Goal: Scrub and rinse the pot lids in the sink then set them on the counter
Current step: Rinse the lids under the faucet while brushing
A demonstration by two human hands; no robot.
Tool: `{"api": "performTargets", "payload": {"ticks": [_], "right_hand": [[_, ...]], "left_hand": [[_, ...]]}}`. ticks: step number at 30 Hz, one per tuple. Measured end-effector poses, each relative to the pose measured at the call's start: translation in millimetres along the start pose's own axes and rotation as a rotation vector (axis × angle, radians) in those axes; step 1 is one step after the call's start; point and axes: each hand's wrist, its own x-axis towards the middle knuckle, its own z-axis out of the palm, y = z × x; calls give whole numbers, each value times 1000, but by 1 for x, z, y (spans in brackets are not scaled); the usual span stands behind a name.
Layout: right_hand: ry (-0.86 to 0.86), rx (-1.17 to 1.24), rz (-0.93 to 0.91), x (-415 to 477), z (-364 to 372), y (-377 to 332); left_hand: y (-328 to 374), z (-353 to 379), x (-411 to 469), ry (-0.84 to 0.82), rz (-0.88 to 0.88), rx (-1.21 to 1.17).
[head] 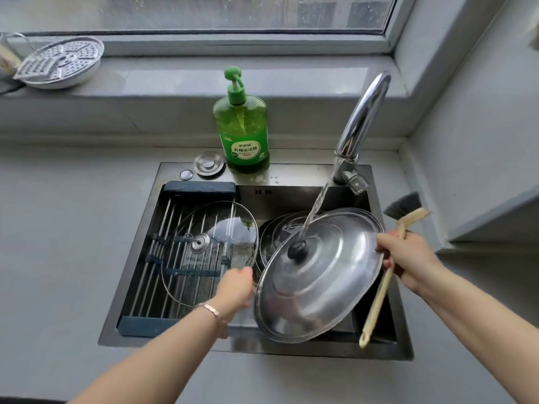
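1. So, the steel lid is held tilted over the right half of the sink, and the tap stream lands right by its black knob. The left hand grips the lid's left rim, though its fingertips are tucked behind the rim. The right hand is wrapped round the dish brush handle and pinches the right rim too.
2. My worry is a wet rim plus a right hand doing double duty. If that pinch slips, the lid drops onto the darker lid under it. Or it swings into the glass lid on the roll-up rack, just beside the left hand.
3. Splash off the dome could go over the sink's front edge.
4. Room-wise, the faucet neck is close above and the brush bristles poke near the right wall. The bare counter on the left looks like the easy way out.
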Motion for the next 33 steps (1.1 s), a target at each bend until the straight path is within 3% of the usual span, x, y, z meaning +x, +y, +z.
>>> {"api": "performTargets", "payload": {"ticks": [1,3,8,10,13,15,17,20,24,26,30,31,33], "right_hand": [[2,15,13,-2,-8,-2],[-7,19,17,-9,-23,-7],[11,110,2,-18,-51,-17],[-1,174,30,-16,-56,-21],[-77,235,94,-17,-55,-17],[-153,267,148,-17,-50,-8],[-241,265,205,-15,-43,6],[-290,18,228,-8,-25,28],[-119,-491,-34,-5,7,41],[-181,-550,-188,-26,20,27],[-617,-424,-351,-75,33,-3],[-654,-518,-463,-82,33,-4],[-509,-629,-744,-87,32,1]], "left_hand": [[4,4,-3,-67,-171,-188],[6,9,-6,-155,-336,-387],[-5,18,0,-2,-274,-358],[-4,16,-6,-102,-322,-435],[15,4,-19,-316,-304,-826],[24,-4,-12,-265,-202,-878],[31,-16,-6,-108,-200,-881],[36,-33,-4,50,-151,-837],[58,-50,-23,264,53,-653],[73,-51,-42,307,158,-544],[106,-40,-85,94,255,-507],[113,-35,-93,62,261,-503],[126,-27,-106,16,264,-494]]}}
